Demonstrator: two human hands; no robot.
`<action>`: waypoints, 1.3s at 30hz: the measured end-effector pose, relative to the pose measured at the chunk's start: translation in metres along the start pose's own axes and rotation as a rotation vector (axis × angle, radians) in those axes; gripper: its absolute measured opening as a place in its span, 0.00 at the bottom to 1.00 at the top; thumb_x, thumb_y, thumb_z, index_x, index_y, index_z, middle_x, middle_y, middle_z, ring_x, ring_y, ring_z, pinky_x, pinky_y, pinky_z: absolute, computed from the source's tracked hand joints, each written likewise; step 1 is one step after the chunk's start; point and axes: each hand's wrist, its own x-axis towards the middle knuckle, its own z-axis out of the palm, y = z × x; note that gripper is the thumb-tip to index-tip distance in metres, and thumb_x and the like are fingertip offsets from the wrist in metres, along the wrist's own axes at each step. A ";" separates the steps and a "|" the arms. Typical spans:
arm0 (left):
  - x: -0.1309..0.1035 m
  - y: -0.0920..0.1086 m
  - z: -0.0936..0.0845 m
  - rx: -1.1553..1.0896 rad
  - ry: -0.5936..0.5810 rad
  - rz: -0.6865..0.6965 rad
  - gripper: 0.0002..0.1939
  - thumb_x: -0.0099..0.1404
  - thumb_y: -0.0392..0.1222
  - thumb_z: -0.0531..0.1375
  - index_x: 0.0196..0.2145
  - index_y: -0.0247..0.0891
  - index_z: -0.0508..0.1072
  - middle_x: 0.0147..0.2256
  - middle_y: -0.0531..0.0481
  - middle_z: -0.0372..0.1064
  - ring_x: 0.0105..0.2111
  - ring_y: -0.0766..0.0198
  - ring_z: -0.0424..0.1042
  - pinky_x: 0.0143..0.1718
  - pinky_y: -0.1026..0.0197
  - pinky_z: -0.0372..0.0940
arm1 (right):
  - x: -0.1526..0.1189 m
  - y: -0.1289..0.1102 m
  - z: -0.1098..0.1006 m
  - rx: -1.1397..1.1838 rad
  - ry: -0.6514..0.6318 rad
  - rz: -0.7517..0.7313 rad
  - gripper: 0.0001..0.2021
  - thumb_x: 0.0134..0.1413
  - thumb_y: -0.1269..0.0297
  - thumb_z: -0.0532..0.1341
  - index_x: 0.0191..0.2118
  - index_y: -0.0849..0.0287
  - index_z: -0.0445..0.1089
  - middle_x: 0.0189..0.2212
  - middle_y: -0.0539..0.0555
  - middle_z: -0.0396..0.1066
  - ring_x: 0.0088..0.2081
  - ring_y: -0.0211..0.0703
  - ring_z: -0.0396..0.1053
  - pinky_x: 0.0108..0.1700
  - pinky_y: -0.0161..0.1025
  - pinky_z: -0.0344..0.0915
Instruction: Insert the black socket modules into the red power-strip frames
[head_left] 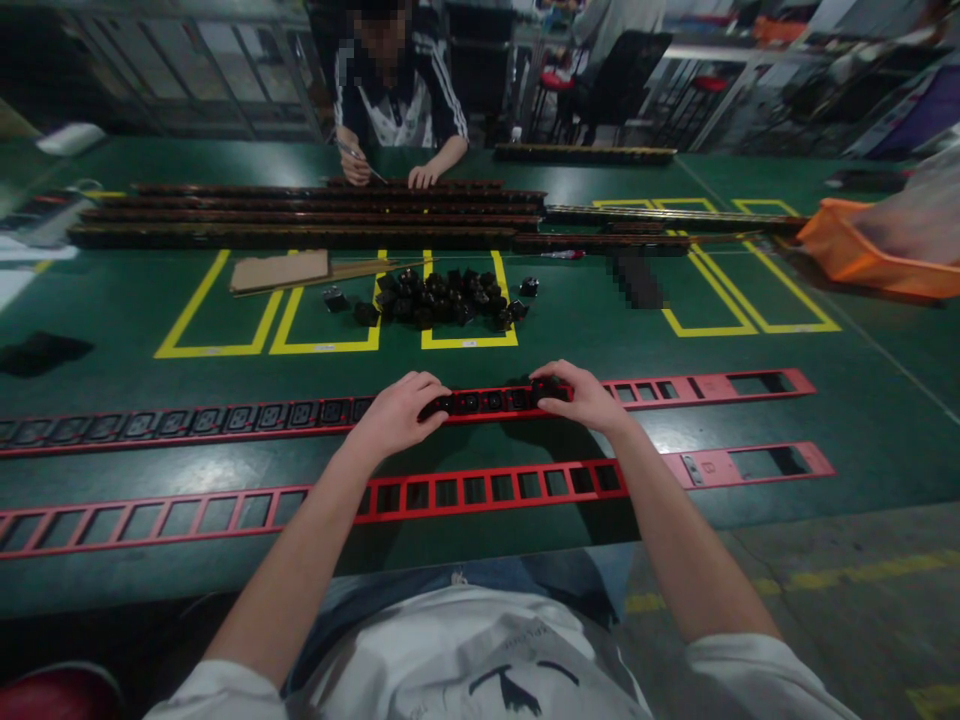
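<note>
A long red metal strip with a row of square openings lies across the green table. Black power sockets fill its left and middle openings, while several at its right end are bare. My left hand has its thumb and fingers closed on a black socket in the middle of this strip. Farther right, my right hand pinches another black socket at the strip, beside the bare openings. Nearer my body lies a second red strip, its openings without sockets; my forearms cross above it.
Loose black sockets are heaped beyond the strips, near a cardboard piece. Long dark rails lie behind them. Across the table a co-worker holds a thin tool. An orange bin with a plastic bag stands at right.
</note>
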 end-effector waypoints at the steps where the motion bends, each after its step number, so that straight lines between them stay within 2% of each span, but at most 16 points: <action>1: 0.000 0.000 0.000 -0.002 0.003 0.003 0.14 0.69 0.42 0.58 0.51 0.39 0.73 0.49 0.44 0.71 0.48 0.53 0.69 0.49 0.49 0.69 | 0.001 0.000 0.000 -0.015 -0.010 -0.014 0.17 0.52 0.57 0.67 0.49 0.53 0.73 0.46 0.56 0.74 0.48 0.54 0.71 0.53 0.54 0.65; 22: 0.000 -0.001 0.003 -0.009 0.011 0.000 0.13 0.69 0.42 0.59 0.50 0.39 0.74 0.48 0.44 0.72 0.48 0.53 0.69 0.49 0.49 0.69 | 0.003 -0.005 0.003 -0.108 -0.042 -0.131 0.15 0.48 0.67 0.66 0.45 0.54 0.72 0.41 0.54 0.71 0.45 0.51 0.67 0.49 0.49 0.64; 35: 0.000 -0.001 0.002 -0.002 0.009 0.010 0.13 0.69 0.41 0.59 0.50 0.38 0.73 0.48 0.44 0.71 0.48 0.54 0.69 0.49 0.50 0.69 | 0.003 -0.001 0.003 -0.142 -0.065 -0.171 0.15 0.52 0.64 0.66 0.47 0.55 0.73 0.42 0.55 0.71 0.46 0.52 0.67 0.51 0.50 0.63; 39: -0.001 -0.002 0.001 0.043 -0.019 0.029 0.19 0.66 0.47 0.65 0.52 0.38 0.72 0.50 0.44 0.71 0.48 0.53 0.69 0.50 0.51 0.68 | 0.003 0.001 0.004 -0.149 -0.069 -0.185 0.16 0.53 0.62 0.67 0.48 0.56 0.73 0.43 0.56 0.71 0.46 0.52 0.67 0.51 0.51 0.63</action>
